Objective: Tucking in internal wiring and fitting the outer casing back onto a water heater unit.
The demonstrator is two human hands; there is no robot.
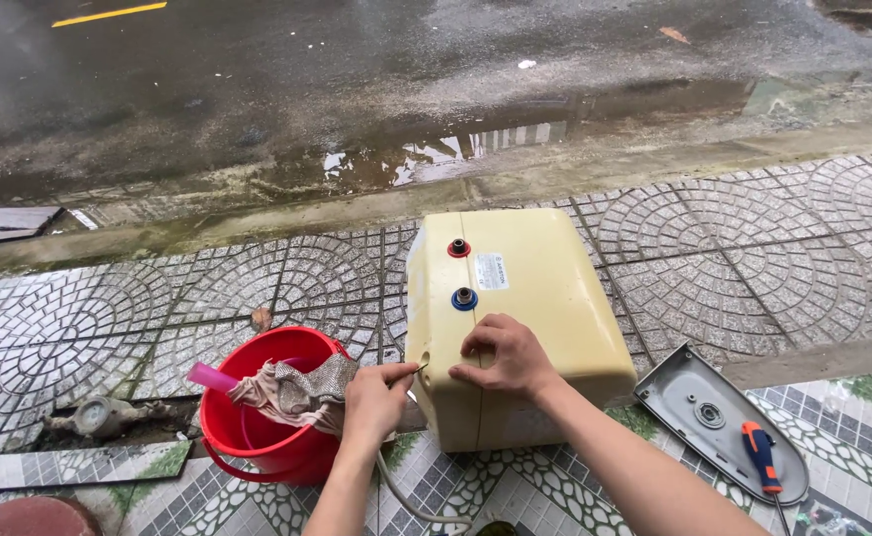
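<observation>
Wet patterned paving [744,248] by a puddled road holds a yellowed water heater [525,298]. Left hand [374,397] pinches a thin tool [411,370] against its near edge; right hand [505,355] rests fingers spread on top. Just beside stands a red bucket [267,437] holding a rag [292,389].

Even, overcast daylight; soft shadows only. Wet road [357,60] shows sky glare (upper frame). Focus sharp; slight wide-angle edge distortion.
</observation>
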